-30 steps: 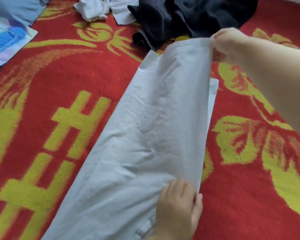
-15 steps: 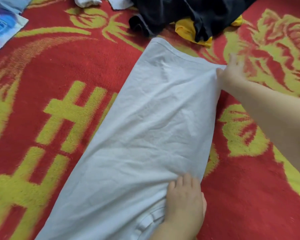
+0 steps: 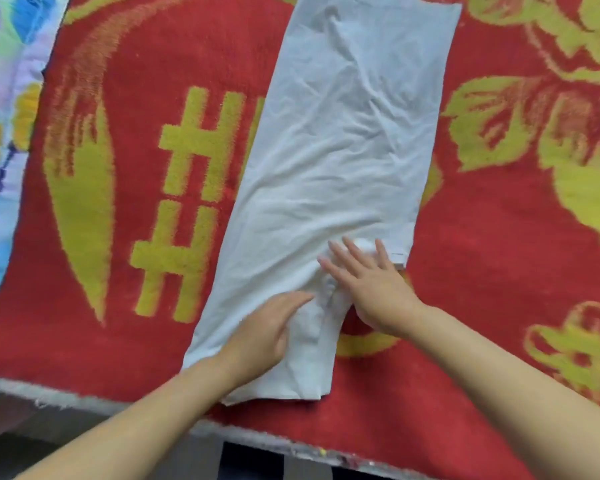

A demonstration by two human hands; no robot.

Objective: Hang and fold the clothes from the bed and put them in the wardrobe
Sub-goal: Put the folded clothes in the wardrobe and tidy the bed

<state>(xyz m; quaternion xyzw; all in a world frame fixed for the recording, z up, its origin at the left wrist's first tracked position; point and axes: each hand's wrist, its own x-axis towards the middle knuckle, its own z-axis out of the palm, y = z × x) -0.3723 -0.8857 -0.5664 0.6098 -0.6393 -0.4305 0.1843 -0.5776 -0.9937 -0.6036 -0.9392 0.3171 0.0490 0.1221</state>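
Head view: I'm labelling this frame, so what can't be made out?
- White cotton garment: far end cut off by the top edge.
- Garment under the left hand and right hand: covered by them.
- Colourful printed fabric: cut by the left edge, blurred.
- Wardrobe: out of frame.

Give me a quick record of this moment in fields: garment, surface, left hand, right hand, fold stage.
garment: white garment, folded into a long narrow strip, lying flat
surface: red blanket with yellow patterns
left hand: left hand rests on the near end of the strip
right hand: right hand, fingers straight and spread, presses the strip near its right edge
fold stage: lengthwise fold done, crosswise fold not yet done
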